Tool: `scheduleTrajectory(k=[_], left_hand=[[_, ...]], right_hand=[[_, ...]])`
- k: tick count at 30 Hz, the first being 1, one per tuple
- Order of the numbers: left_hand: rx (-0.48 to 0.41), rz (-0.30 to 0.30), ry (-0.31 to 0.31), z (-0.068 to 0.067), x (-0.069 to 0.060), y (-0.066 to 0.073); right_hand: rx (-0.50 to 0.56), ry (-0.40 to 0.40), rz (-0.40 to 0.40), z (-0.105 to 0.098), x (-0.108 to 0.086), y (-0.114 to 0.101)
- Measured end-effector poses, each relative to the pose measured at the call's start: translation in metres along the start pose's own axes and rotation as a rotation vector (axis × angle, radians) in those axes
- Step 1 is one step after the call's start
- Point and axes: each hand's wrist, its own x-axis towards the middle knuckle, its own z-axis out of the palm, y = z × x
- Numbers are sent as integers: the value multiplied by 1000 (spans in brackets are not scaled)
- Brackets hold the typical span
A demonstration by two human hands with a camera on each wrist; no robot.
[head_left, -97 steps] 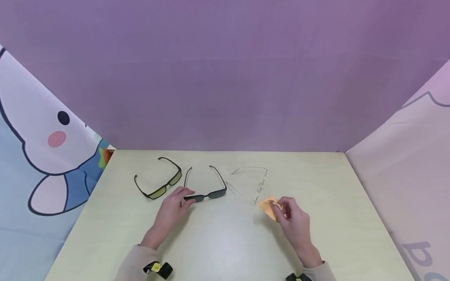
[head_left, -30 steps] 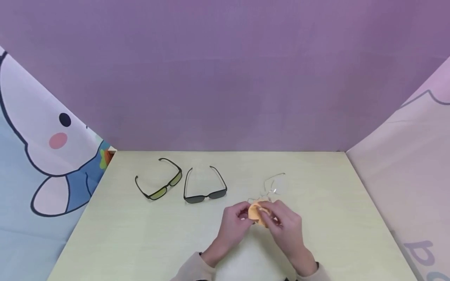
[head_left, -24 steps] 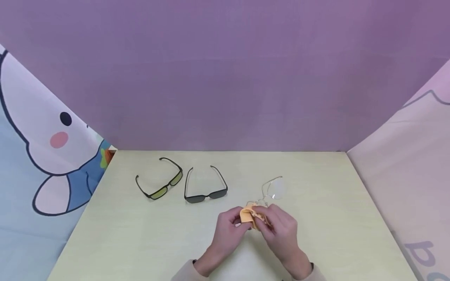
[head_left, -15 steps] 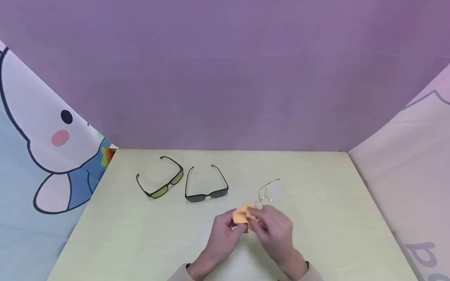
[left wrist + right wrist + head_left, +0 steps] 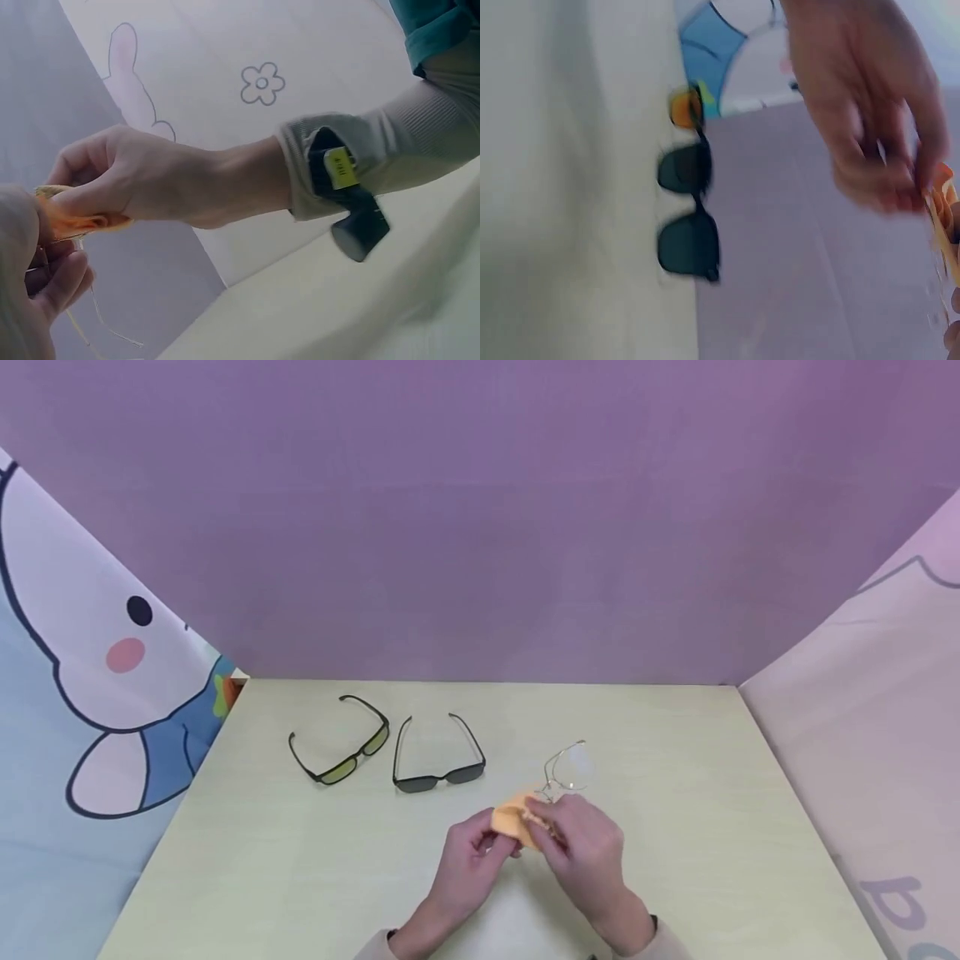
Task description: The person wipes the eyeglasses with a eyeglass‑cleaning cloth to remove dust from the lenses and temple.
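Held above the table is a pair of thin wire-rimmed eyeglasses, one clear lens showing past the right hand. My left hand pinches their near end, where the frame is mostly hidden. An orange cleaning cloth lies folded over that end, and my right hand grips it between thumb and fingers. Up close in the left wrist view, the right thumb presses the cloth, with thin temple arms hanging below. The lens under the cloth is hidden.
Black sunglasses with dark lenses stand unfolded on the pale table, left of the hands. Farther left are black-framed glasses with yellow-green lenses. A purple backdrop rises behind; printed cloth walls flank the table.
The left hand has left the black sunglasses and taken up the wire eyeglasses from the table. The cloth now covers one end of them. Both hands have since drifted left together.
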Motion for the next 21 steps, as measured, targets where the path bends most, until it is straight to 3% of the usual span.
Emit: scheduleTrajectory(k=[4,11,18,21], left_hand=[[63,43,23,0,-1,1],[1,152,-11,3,0,1],[32,66,-20,1,-1,4],[31,66,-27,0,-1,3]], right_hand=[[18,-13,-58,1,0,-6],[-56,56,40,-3,5,4],[10,2,-60,0,1,-2],[5,4,-41,-1,2,1]])
